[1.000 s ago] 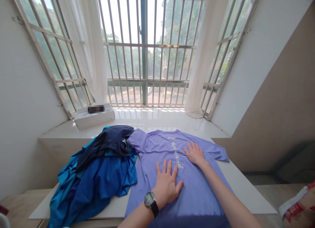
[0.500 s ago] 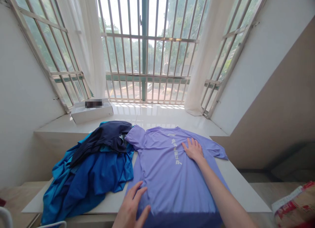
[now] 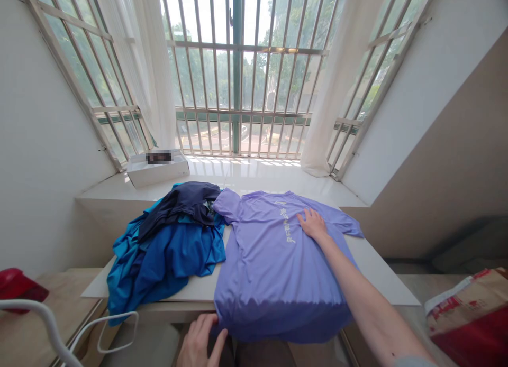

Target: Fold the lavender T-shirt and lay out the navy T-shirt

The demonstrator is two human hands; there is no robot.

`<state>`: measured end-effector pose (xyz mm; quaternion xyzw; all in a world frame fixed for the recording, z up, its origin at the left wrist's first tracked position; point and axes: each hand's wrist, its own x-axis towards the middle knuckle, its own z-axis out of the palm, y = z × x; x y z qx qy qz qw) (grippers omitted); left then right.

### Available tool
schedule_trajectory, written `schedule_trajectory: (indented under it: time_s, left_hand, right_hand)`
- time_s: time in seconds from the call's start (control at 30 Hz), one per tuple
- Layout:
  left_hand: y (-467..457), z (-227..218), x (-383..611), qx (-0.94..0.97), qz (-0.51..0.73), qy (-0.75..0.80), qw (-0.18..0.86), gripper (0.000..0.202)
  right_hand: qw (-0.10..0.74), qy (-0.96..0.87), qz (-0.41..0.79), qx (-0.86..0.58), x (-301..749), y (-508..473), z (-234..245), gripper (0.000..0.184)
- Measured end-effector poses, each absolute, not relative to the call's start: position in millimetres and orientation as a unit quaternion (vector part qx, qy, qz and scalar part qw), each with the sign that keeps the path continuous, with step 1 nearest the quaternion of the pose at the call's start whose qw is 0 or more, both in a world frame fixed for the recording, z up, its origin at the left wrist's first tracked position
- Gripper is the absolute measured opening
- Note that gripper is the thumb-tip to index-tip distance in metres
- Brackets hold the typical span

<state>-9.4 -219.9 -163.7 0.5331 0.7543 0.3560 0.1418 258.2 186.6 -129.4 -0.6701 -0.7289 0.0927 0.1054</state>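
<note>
Pale Chinese characters point(image 3: 286, 225), too small to read, are running down the lilac T-shirt point(image 3: 262, 272) under a small logo point(image 3: 279, 202).

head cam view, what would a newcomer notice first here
The tall barred window, full of trees, dominates the top of the view. Below it, a lavender T-shirt lies spread on a white board, the right hand flat on it and the left hand at its hem, beside a heap of blue clothes.

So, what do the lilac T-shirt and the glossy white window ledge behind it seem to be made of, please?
The lilac T-shirt looks like a thin, matte synthetic knit, judging by its soft folds, though that is uncertain. The white window ledge looks like polished stone: it mirrors the light.
</note>
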Motion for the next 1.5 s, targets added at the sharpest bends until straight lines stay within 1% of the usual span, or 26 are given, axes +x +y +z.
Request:
schedule_trajectory:
  time_s: [0.07, 0.13, 0.23, 0.27, 0.33, 0.37, 0.4, 0.43, 0.5, 0.53, 0.63, 0.77, 0.83, 0.93, 1.07, 1.2, 1.27, 1.33, 1.43, 1.5]
  left_hand:
    - [-218.0, -149.4, -0.6, 0.518, 0.413, 0.715, 0.224, 0.045]
    - [-219.2, -140.7, 5.0, 0.469, 0.464, 0.691, 0.296, 0.047]
    - [-225.8, -141.7, 4.4, 0.404, 0.505, 0.677, 0.351, 0.048]
    - [-229.1, -144.7, 1.9, 0.393, 0.514, 0.681, 0.344, 0.049]
    - [-236.5, -151.0, -5.0, 0.388, 0.523, 0.702, 0.289, 0.051]
    - [-240.0, -153.2, -8.6, 0.393, 0.518, 0.716, 0.253, 0.052]
    - [-242.9, -154.1, -11.8, 0.405, 0.507, 0.727, 0.224, 0.051]
    - [-244.8, -153.5, -14.3, 0.426, 0.488, 0.733, 0.207, 0.048]
    - [-244.3, -148.7, -16.3, 0.486, 0.437, 0.724, 0.220, 0.040]
    - [-241.7, -145.0, -15.8, 0.511, 0.411, 0.718, 0.235, 0.036]
    - [-226.4, -134.3, -10.4, 0.543, 0.335, 0.727, 0.253, 0.028]
    - [-204.9, -128.0, 0.6, 0.565, 0.270, 0.735, 0.259, 0.020]
    - [-199.8, -127.0, 6.8, 0.581, 0.240, 0.738, 0.246, 0.016]
    - [-199.5, -125.7, 15.3, 0.586, 0.169, 0.767, 0.200, 0.018]
    - [-205.1, -125.3, 20.8, 0.565, 0.097, 0.807, 0.141, 0.025]
    - [-206.9, -131.6, 20.8, 0.561, 0.102, 0.814, 0.109, 0.026]
    - [-205.3, -138.8, 20.8, 0.565, 0.118, 0.810, 0.107, 0.024]
    - [-202.8, -148.5, 21.0, 0.564, 0.135, 0.808, 0.108, 0.021]
    - [-198.8, -163.8, 20.6, 0.549, 0.180, 0.808, 0.117, 0.017]
    - [-196.1, -169.2, 19.6, 0.541, 0.257, 0.787, 0.147, 0.013]
  right_hand:
    - [0.124, -0.730, 0.116, -0.662, 256.7, 186.4, -122.8, 0.070]
    - [0.154, -0.730, 0.144, -0.650, 257.1, 187.3, -110.9, 0.065]
    - [0.217, -0.723, 0.175, -0.632, 271.7, 178.1, -86.6, 0.060]
    - [0.244, -0.719, 0.185, -0.623, 282.3, 168.4, -79.1, 0.059]
    - [0.299, -0.710, 0.213, -0.601, 311.5, 135.2, -69.7, 0.058]
    - [0.386, -0.681, 0.274, -0.559, 328.7, 112.0, -69.2, 0.056]
    - [0.453, -0.639, 0.329, -0.527, 346.3, 85.5, -71.8, 0.053]
    - [0.489, -0.597, 0.374, -0.515, 363.3, 56.8, -77.7, 0.050]
    - [0.526, -0.514, 0.406, -0.542, 392.3, -0.6, -97.7, 0.046]
    - [0.532, -0.483, 0.403, -0.566, 403.5, -26.2, -110.7, 0.045]
    - [0.501, -0.435, 0.391, -0.638, 425.1, -78.5, -152.4, 0.045]
    - [0.491, -0.380, 0.386, -0.682, 436.4, -89.4, -187.4, 0.056]
    - [0.479, -0.387, 0.408, -0.674, 436.0, -81.9, -191.5, 0.059]
    - [0.453, -0.416, 0.445, -0.651, 428.7, -70.1, -189.2, 0.060]
    - [0.409, -0.442, 0.457, -0.655, 417.3, -62.6, -185.7, 0.053]
    - [0.371, -0.526, 0.468, -0.606, 409.9, -66.4, -181.5, 0.045]
    - [0.355, -0.551, 0.468, -0.593, 404.9, -72.4, -177.2, 0.045]
    - [0.356, -0.544, 0.470, -0.597, 398.8, -80.1, -171.8, 0.049]
    - [0.403, -0.497, 0.487, -0.594, 390.0, -91.6, -161.8, 0.055]
    - [0.447, -0.460, 0.500, -0.581, 385.4, -97.0, -151.6, 0.054]
